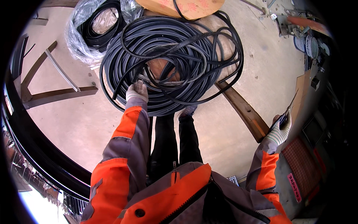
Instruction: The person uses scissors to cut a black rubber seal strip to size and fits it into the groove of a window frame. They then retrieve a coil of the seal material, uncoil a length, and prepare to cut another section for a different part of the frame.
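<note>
A large coil of black rubber strip (171, 41) lies on the floor in front of my feet, its upper loops loose and tangled. My left hand (137, 91), in a pale glove, is closed on a strand of the strip at the coil's near left side. A cut end of strip sticks out just left of it. Far off to the right, my right hand (280, 131), in a striped white glove, is bent with its fingers closed. Something dark and thin shows at its fingertips, beside a cardboard edge (299, 99); I cannot make out what it is.
A smaller black coil in clear plastic wrap (74, 41) sits at the far left. Behind the big coil is a round cardboard piece (197, 7). A wooden board (242, 110) slants across the right floor. A curved metal frame (59, 98) lies left; cluttered shelves line the right.
</note>
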`<state>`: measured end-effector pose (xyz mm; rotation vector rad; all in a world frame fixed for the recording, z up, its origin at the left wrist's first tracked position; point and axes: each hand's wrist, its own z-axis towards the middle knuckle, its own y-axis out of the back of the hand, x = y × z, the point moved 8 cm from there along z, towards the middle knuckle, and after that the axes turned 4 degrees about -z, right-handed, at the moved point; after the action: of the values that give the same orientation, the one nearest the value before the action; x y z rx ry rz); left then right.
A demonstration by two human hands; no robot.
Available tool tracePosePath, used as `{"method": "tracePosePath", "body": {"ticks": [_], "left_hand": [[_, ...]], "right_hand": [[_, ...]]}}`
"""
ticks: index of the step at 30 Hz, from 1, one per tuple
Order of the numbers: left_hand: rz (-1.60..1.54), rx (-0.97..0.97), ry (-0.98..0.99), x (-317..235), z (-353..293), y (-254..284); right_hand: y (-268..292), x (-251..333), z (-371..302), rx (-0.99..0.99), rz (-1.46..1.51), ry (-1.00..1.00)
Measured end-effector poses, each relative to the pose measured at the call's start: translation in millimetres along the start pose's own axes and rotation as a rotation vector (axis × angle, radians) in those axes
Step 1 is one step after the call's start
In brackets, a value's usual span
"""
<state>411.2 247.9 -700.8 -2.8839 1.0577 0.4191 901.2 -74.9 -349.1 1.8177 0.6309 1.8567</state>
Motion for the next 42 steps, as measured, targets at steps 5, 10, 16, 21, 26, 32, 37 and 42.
{"method": "tracePosePath", "body": {"ticks": [5, 10, 16, 21, 26, 32, 37, 42], "left_hand": [[0.556, 0.173, -0.098, 21, -36, -47], [1.115, 0.249, -0.845, -21, -48, -70], [1.754, -0.008, -1.479, -84, -104, -113], [2.181, -0.124, -1.021, -96, -72, -98], [2.270, -0.021, -0.869, -68, -54, -84], [2.190, -0.126, -0.511, -54, -31, -80], [2.057, -0.062, -0.438, -58, 11, -69], [1.970, -0.042, -0.425, -67, 10, -71]], "right_hand": [[17, -22, 8, 0.014, -0.013, 0.026], [11, -15, 8, 0.051, -0.051, 0.035], [20, -23, 7, 0.044, -0.030, 0.001], [13, -9, 3, 0.030, -0.102, 0.015], [20, -21, 9, 0.028, -0.052, 0.000], [22, -25, 10, 0.002, -0.061, -0.038], [25, -25, 14, 0.004, -0.090, -0.033], [26, -27, 15, 0.030, -0.126, 0.006]]}}
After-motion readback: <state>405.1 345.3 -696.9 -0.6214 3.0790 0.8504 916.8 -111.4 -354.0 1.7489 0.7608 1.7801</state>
